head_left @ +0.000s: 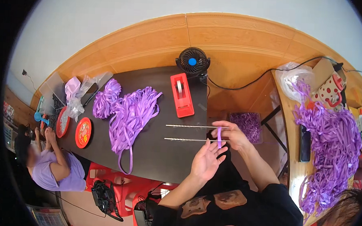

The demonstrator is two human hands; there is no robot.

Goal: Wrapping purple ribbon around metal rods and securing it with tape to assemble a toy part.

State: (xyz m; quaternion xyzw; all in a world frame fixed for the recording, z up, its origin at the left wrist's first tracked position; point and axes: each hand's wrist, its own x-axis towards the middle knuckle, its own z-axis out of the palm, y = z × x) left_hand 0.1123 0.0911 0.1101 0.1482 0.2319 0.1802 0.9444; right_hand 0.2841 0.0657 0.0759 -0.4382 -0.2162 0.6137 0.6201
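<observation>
Below the purple ribbon (219, 138), brown prints (230, 198) mark a black shirt (261, 213).

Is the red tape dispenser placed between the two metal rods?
No, the red tape dispenser lies on the dark table beyond both metal rods, near the small black fan.

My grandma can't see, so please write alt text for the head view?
A person's left hand and right hand are at a purple strip crossing two thin metal rods. On the table are purple ribbon bundles and a red tape dispenser, with a black fan at the far edge. Another person is at left.
</observation>
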